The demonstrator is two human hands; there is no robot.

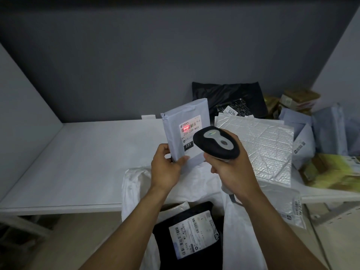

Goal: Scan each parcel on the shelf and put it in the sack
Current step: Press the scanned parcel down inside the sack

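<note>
A black parcel (194, 208) is seen inside the white sack (134, 184), both cut off by the lower edge. The handle of the scanner (216, 142) is hidden within the curled right hand (233, 168). A grey parcel (187, 114) is pinched upright at its lower corner by the left hand (165, 168), above the shelf (87, 162); its label is lit red. The farther parcels (329, 131) are blurred.

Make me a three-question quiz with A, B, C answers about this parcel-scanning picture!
1. Where does the scanner's red light land? A the grey parcel's label B a shoe C a window
2. What colour is the sack? A green B red C white
3. What is the left hand doing? A resting open B holding the grey parcel C making an empty fist
Answers: 1 A, the label glows red; 2 C, its cloth is white; 3 B, it grips the parcel's lower edge.
</note>
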